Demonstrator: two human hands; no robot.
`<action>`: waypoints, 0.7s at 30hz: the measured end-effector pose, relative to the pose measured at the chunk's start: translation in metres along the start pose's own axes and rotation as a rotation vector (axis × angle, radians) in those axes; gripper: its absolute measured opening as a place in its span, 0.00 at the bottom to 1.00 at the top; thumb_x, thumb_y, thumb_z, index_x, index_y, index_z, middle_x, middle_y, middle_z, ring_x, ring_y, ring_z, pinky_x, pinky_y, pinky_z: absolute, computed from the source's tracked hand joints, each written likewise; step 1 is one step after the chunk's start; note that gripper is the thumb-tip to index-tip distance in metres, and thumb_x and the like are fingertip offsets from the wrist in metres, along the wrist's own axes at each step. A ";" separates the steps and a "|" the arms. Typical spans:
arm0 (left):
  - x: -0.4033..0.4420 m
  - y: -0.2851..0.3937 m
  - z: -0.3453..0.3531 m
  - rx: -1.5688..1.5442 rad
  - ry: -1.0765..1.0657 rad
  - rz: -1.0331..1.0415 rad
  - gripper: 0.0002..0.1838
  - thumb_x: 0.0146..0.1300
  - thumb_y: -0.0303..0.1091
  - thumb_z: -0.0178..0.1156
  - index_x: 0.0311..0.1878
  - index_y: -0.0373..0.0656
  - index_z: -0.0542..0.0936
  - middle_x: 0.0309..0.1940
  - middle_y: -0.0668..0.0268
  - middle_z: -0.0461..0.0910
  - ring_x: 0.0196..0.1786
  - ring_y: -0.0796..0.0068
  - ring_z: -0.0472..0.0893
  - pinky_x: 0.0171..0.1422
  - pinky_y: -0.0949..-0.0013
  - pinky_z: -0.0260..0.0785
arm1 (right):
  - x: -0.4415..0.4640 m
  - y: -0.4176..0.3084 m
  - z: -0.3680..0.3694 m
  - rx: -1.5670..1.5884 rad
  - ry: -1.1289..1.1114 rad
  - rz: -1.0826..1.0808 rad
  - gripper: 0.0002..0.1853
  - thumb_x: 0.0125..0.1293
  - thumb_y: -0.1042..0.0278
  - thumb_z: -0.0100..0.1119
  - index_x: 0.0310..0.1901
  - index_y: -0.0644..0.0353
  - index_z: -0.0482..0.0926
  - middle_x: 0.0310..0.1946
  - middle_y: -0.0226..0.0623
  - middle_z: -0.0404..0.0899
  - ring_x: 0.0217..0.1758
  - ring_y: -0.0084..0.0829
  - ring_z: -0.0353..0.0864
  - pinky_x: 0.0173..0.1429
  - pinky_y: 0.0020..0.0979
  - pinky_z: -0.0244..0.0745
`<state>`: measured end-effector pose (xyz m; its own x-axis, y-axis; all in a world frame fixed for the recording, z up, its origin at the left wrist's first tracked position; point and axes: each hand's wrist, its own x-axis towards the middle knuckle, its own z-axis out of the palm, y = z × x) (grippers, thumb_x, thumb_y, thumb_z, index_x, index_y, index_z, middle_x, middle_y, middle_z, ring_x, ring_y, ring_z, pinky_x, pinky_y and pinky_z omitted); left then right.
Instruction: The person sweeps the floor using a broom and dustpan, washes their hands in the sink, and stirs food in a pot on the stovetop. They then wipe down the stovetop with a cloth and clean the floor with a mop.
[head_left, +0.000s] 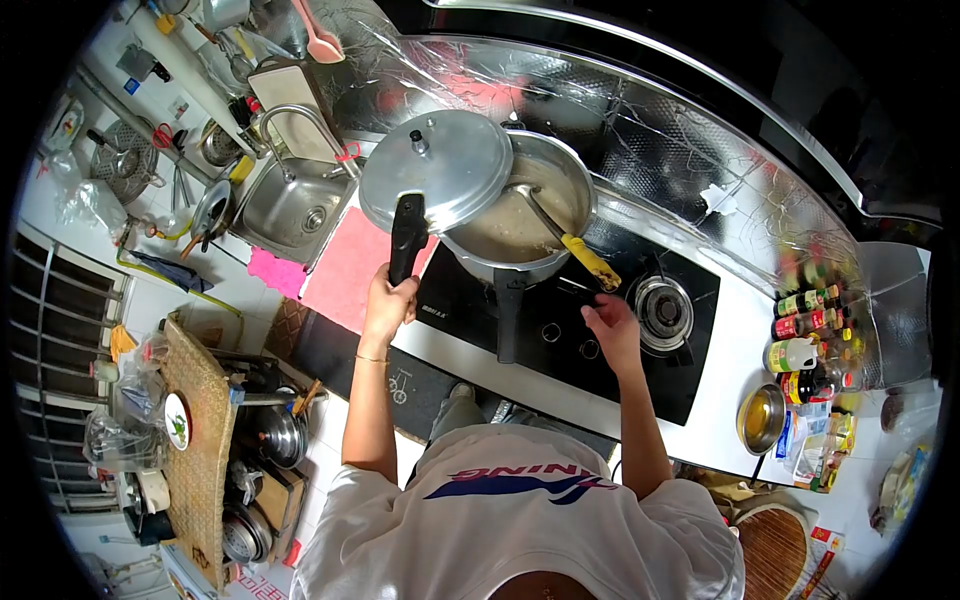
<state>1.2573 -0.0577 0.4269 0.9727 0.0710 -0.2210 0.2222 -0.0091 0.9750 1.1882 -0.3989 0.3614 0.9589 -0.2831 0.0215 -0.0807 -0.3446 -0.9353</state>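
My left hand [388, 305] is wrapped round the black handle of a silver pressure cooker lid [445, 165]. The lid is held over the left side of the pressure cooker [545, 272], covering part of its opening. Inside the pot is a cloudy, greyish-beige liquid [505, 225]. A metal ladle [540, 212] rests in it, its yellow-wrapped handle leaning over the right rim. Just below the end of that handle is my right hand [612, 325], empty, with thumb and fingers apart, over the black gas hob [460, 295]. The pot's long black handle [508, 320] points towards me.
A bare burner [665, 312] lies right of the pot. Further right stand several sauce bottles [800, 325] and a metal bowl [762, 420] of yellowish liquid. Left are a pink cloth [345, 275] and a steel sink [300, 205]. A woven-topped table [205, 470] stands at lower left.
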 end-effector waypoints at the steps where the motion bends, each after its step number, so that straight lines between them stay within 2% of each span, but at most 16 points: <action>1: 0.000 0.000 0.000 -0.002 -0.001 0.002 0.13 0.59 0.24 0.54 0.44 0.32 0.64 0.14 0.69 0.65 0.12 0.81 0.63 0.13 0.75 0.53 | 0.000 -0.016 -0.002 -0.001 0.000 0.000 0.22 0.56 0.61 0.67 0.47 0.67 0.74 0.28 0.39 0.80 0.29 0.24 0.78 0.35 0.25 0.73; 3: 0.000 0.000 -0.001 -0.003 -0.008 0.004 0.12 0.59 0.24 0.54 0.44 0.32 0.64 0.14 0.69 0.65 0.12 0.81 0.63 0.13 0.75 0.53 | -0.002 -0.048 -0.003 0.144 0.061 -0.076 0.28 0.55 0.65 0.68 0.54 0.65 0.67 0.29 0.38 0.80 0.30 0.23 0.78 0.35 0.24 0.73; 6: -0.001 -0.001 -0.001 -0.025 -0.012 0.010 0.12 0.58 0.24 0.54 0.43 0.33 0.64 0.14 0.69 0.65 0.12 0.82 0.63 0.13 0.75 0.53 | 0.003 -0.063 -0.003 0.192 0.072 -0.122 0.31 0.55 0.67 0.68 0.56 0.63 0.62 0.28 0.36 0.79 0.29 0.21 0.77 0.36 0.22 0.72; 13: -0.001 -0.005 0.001 -0.121 -0.015 0.022 0.12 0.56 0.23 0.53 0.42 0.32 0.64 0.14 0.69 0.65 0.11 0.82 0.63 0.12 0.76 0.53 | 0.021 -0.076 0.006 0.123 0.073 -0.163 0.27 0.59 0.63 0.64 0.57 0.63 0.65 0.31 0.36 0.78 0.30 0.19 0.74 0.38 0.21 0.71; 15: -0.002 -0.005 0.002 -0.133 -0.017 0.027 0.12 0.56 0.23 0.53 0.42 0.32 0.64 0.14 0.69 0.65 0.11 0.82 0.63 0.12 0.76 0.53 | 0.022 -0.077 0.008 0.062 0.084 -0.279 0.23 0.63 0.65 0.59 0.57 0.62 0.66 0.32 0.34 0.78 0.28 0.18 0.75 0.33 0.18 0.71; 21: 0.000 -0.008 0.000 -0.138 -0.031 0.034 0.12 0.56 0.22 0.53 0.42 0.32 0.64 0.14 0.68 0.65 0.11 0.82 0.62 0.12 0.76 0.54 | 0.022 -0.076 0.010 0.108 0.054 -0.235 0.22 0.64 0.64 0.58 0.57 0.63 0.68 0.32 0.33 0.78 0.28 0.18 0.75 0.33 0.18 0.71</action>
<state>1.2551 -0.0577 0.4195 0.9815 0.0422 -0.1869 0.1803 0.1262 0.9755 1.2177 -0.3697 0.4292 0.9318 -0.2550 0.2584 0.1744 -0.3100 -0.9346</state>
